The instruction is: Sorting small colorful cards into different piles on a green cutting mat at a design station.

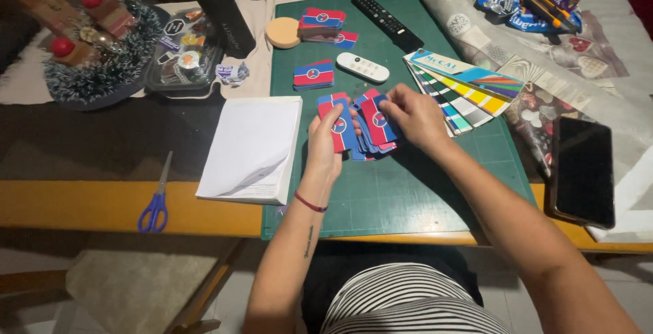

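Head view: the left hand [325,145] pinches one red-and-blue card [335,124] upright by its lower edge, thumb in front. The right hand [416,115] has its fingertips closed on a fan of cards [375,126], which lies on the green mat [415,191]. The step looks like sorting or dealing cards. Small card stacks [314,74] lie at 11 o'clock. The next move would need a clean one-card separation. Paper pad [253,147] at 9 o'clock, colour swatches [462,89] at 2.
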